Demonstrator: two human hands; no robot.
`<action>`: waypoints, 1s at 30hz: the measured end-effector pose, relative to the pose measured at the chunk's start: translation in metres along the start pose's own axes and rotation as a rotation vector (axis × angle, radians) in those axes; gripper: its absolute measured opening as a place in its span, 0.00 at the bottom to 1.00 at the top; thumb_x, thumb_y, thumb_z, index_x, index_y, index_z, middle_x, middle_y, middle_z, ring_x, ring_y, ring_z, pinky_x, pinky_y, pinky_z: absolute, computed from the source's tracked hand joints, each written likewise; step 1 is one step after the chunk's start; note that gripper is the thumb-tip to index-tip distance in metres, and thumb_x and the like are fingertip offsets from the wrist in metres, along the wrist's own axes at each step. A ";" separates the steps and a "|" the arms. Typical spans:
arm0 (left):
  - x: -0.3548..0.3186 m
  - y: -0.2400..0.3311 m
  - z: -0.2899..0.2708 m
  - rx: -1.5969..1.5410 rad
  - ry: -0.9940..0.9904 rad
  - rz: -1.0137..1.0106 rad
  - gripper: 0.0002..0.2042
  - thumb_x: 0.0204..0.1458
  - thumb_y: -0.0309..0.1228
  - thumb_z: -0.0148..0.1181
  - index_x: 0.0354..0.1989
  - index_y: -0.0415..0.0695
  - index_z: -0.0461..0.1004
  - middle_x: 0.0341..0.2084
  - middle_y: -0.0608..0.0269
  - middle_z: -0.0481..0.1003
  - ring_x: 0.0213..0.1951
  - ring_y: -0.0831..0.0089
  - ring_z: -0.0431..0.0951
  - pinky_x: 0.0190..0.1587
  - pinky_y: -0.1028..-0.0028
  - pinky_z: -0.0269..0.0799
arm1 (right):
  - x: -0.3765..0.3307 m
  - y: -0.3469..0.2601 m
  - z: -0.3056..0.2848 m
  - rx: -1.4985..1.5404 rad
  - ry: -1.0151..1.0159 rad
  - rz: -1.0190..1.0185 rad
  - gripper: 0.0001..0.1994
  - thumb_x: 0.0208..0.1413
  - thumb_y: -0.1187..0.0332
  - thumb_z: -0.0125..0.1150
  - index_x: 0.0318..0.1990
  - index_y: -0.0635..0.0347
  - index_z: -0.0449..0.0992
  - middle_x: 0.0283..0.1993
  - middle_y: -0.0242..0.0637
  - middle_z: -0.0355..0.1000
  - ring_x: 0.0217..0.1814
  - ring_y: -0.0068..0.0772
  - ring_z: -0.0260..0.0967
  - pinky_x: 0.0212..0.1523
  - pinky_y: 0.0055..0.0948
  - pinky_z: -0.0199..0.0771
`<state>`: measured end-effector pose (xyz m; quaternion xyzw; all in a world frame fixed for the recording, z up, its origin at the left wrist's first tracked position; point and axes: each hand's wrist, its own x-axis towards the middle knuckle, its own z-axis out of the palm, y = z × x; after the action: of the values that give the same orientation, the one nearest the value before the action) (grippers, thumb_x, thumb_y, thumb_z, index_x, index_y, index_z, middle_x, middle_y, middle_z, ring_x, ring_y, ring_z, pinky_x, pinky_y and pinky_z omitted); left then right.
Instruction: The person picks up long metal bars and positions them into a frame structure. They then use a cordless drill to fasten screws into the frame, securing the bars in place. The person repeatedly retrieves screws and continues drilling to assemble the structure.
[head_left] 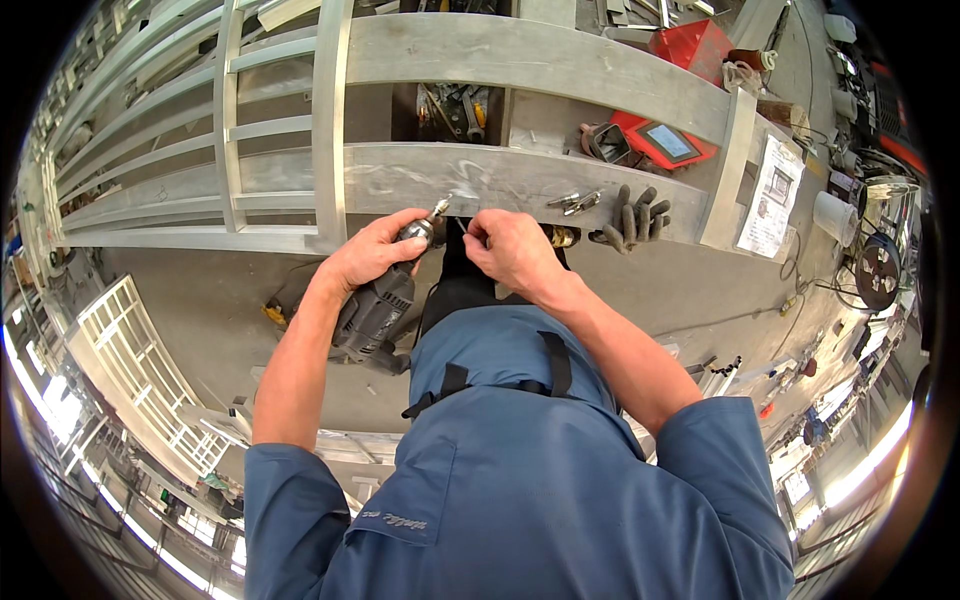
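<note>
My left hand [368, 254] grips a dark grey power drill [378, 312] near its chuck [424, 230], with the body hanging down toward me. A small metal bit [439, 208] sticks out of the chuck toward the aluminium frame [520, 178]. My right hand [508, 248] is closed just right of the chuck, fingertips pinched beside the bit. What the fingers pinch is too small to tell. Both hands work over the lower flat bar of the frame.
Loose drill bits [574, 202] and a grey work glove [634, 216] lie on the bar to the right. A paper sheet [770, 196] hangs on the frame's right post. A red case [668, 142] and tools lie behind. White frames [130, 370] rest on the floor at left.
</note>
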<state>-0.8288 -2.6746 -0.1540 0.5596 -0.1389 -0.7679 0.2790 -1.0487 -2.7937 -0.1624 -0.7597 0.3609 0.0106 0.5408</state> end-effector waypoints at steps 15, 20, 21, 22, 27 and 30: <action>0.002 0.000 0.017 0.095 -0.030 0.040 0.24 0.59 0.36 0.62 0.64 0.44 0.68 0.31 0.71 0.71 0.31 0.81 0.71 0.35 0.77 0.70 | -0.008 -0.007 0.004 0.000 -0.015 -0.012 0.07 0.54 0.70 0.60 0.32 0.67 0.77 0.32 0.53 0.77 0.36 0.58 0.76 0.39 0.48 0.76; 0.001 0.004 0.020 0.182 -0.026 0.055 0.24 0.59 0.35 0.61 0.63 0.44 0.69 0.31 0.70 0.71 0.32 0.80 0.70 0.37 0.76 0.70 | -0.009 -0.007 0.005 -0.002 -0.022 0.013 0.07 0.54 0.70 0.60 0.33 0.67 0.77 0.33 0.53 0.77 0.36 0.58 0.76 0.39 0.49 0.76; 0.000 0.006 0.022 0.197 -0.019 0.056 0.23 0.59 0.35 0.61 0.63 0.43 0.69 0.31 0.70 0.71 0.32 0.80 0.70 0.37 0.75 0.70 | -0.009 -0.008 0.005 0.006 -0.024 0.024 0.07 0.54 0.70 0.60 0.34 0.67 0.77 0.33 0.54 0.77 0.36 0.58 0.76 0.39 0.49 0.76; 0.000 0.005 0.022 0.218 -0.013 0.060 0.23 0.59 0.35 0.61 0.63 0.44 0.69 0.31 0.70 0.71 0.33 0.80 0.70 0.38 0.75 0.70 | -0.009 -0.009 0.005 0.025 -0.024 0.039 0.07 0.54 0.70 0.60 0.34 0.67 0.77 0.33 0.54 0.77 0.36 0.59 0.76 0.40 0.49 0.76; 0.001 0.000 0.024 0.320 0.033 0.058 0.24 0.58 0.36 0.61 0.63 0.46 0.69 0.33 0.68 0.74 0.37 0.76 0.72 0.43 0.73 0.71 | -0.008 -0.010 0.003 0.028 -0.005 0.058 0.07 0.55 0.71 0.61 0.35 0.66 0.78 0.34 0.54 0.76 0.37 0.59 0.75 0.40 0.49 0.76; 0.001 -0.007 0.030 0.460 0.150 0.133 0.25 0.57 0.40 0.61 0.63 0.49 0.68 0.37 0.60 0.79 0.40 0.65 0.78 0.47 0.67 0.73 | -0.008 -0.014 0.000 -0.041 0.023 0.070 0.07 0.55 0.70 0.61 0.35 0.66 0.78 0.35 0.54 0.76 0.39 0.59 0.75 0.41 0.50 0.75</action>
<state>-0.8593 -2.6723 -0.1486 0.6536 -0.3255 -0.6522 0.2039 -1.0467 -2.7872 -0.1482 -0.7578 0.3930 0.0281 0.5202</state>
